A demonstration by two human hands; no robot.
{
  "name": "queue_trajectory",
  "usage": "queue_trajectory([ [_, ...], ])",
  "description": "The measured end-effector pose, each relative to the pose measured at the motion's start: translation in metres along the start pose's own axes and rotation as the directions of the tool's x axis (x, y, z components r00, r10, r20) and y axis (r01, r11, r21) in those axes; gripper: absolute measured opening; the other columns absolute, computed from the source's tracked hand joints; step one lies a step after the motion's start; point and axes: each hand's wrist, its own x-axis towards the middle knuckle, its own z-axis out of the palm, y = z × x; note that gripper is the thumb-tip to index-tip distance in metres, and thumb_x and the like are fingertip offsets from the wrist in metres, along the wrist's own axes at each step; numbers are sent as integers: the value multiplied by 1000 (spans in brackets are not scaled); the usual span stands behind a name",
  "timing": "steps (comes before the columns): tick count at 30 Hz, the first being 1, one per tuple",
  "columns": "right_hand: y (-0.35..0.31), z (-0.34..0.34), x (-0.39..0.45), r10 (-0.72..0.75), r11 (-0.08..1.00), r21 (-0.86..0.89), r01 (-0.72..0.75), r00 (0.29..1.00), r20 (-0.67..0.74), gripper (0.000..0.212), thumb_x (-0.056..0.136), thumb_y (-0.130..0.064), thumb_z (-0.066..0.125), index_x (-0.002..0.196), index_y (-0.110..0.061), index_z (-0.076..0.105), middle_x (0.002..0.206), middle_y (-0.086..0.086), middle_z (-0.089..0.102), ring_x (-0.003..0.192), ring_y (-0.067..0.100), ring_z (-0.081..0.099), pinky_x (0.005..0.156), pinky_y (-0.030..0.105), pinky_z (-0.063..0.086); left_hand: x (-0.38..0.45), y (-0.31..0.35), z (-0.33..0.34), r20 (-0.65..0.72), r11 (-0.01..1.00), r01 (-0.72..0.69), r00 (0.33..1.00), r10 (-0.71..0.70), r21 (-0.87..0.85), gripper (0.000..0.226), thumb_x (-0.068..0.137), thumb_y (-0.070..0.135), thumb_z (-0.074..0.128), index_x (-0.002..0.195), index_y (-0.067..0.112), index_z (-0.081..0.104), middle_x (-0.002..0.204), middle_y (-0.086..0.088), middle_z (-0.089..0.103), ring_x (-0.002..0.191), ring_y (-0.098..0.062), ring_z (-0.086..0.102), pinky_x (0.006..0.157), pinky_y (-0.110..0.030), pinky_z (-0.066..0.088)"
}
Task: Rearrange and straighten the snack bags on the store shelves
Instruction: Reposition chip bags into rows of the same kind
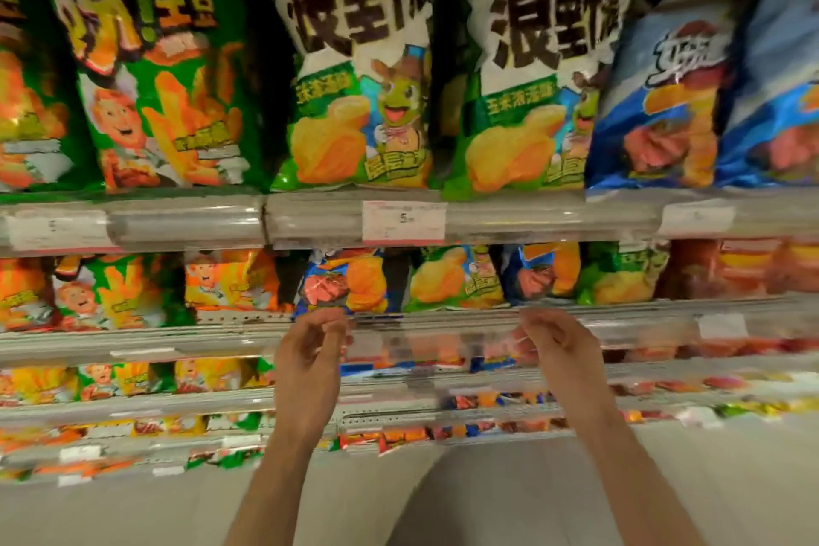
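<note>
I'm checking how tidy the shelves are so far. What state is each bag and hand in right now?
Left hand: fingers loosely curled, holding nothing.
Right hand: fingers loosely curled, holding nothing.
Green bag: upright, facing out.
White bags: two upright, side by side.
Blue bag: upright, leaning slightly.
Small blue bag: on the shelf below, crumpled, tilted.
</note>
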Motion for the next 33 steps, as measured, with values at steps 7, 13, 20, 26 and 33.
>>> queue_trajectory([
  [7, 15, -90, 61, -4, 992, -129, 0, 999, -36, 15, 99, 3, 56, 104, -1, 70, 83, 8, 73, 75, 16, 69, 68, 23, 55, -18, -2, 106, 34, 999, 44, 998, -44, 13, 18, 101, 6, 62, 98, 21, 72, 90, 14, 76, 86, -8, 71, 75, -26, 56],
  [13, 14, -138, 113, -225, 885, -430, 180, 973, -57, 7, 97, -18, 66, 99, -14, 72, 100, 0, 71, 94, 19, 65, 78, 13, 50, -2, 10, 167, 83, 969, -112, 992, 96, 221, 16, 96, 4, 66, 106, 15, 71, 114, 4, 66, 115, -18, 61, 101, -42, 52],
  [20, 14, -160, 151, -190, 910, -384, 155, 980, -55, 82, 82, -37, 85, 146, -8, 42, 136, 9, 58, 127, 25, 53, 108, 44, 45, 15, 5, 196, 161, 783, -273, 962, 221, 559, 42, 87, 3, 77, 128, 5, 68, 148, -26, 47, 139, -45, 40, 116, -51, 33],
  [26, 21, -158, 159, -144, 948, -277, 156, 988, 64, 85, 82, -40, 84, 149, -22, 34, 136, -7, 53, 126, 11, 50, 103, 25, 38, 16, 0, 190, 177, 786, -267, 963, 202, 557, 41, 92, 5, 72, 132, 8, 66, 154, -18, 44, 145, -37, 35, 120, -47, 30],
  [33, 15, -158, 165, -181, 944, -283, 171, 983, -10, 78, 78, -42, 87, 140, -26, 44, 130, -6, 59, 122, 16, 55, 101, 28, 45, 14, -2, 188, 192, 706, -307, 952, 240, 638, 57, 90, 24, 78, 141, 4, 59, 154, -25, 43, 144, -45, 37, 115, -55, 35],
])
